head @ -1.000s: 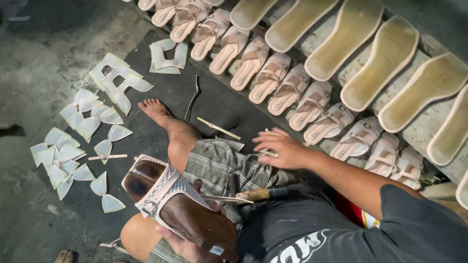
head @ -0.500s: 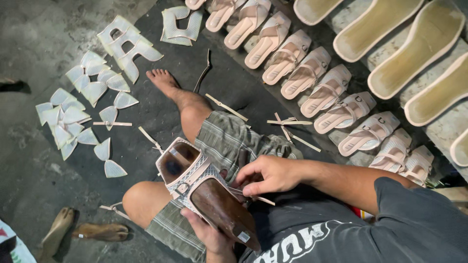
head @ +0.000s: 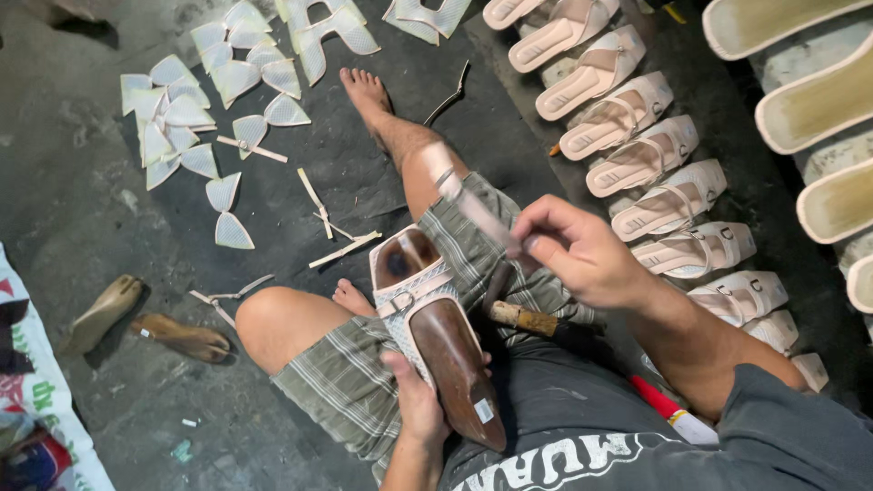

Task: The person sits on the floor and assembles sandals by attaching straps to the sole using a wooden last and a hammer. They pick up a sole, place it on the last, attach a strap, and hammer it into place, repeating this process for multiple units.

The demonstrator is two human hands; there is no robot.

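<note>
I sit on the floor with a brown wooden shoe last (head: pixel 450 359) resting on my lap. A white mesh upper with a buckle strap (head: pixel 409 286) is fitted over its front. My left hand (head: pixel 420 400) grips the last from below, near its heel end. My right hand (head: pixel 582 255) is raised above my thigh, pinching a thin pale strap strip (head: pixel 464 195) that points up and left. A hammer with a wooden handle (head: pixel 514 314) lies on my lap just under that hand.
Rows of finished pale sandals (head: pixel 641 155) and bare soles (head: pixel 818 100) lie at the right. Cut white upper pieces (head: pixel 205 100) and loose strips (head: pixel 341 245) are scattered on the dark mat at the upper left. Two spare lasts (head: pixel 145 323) lie at the left.
My right hand went from reaching toward the sandals, back to my lap, and now lifts a strap strip. The view has shifted, so the last sits more central.
</note>
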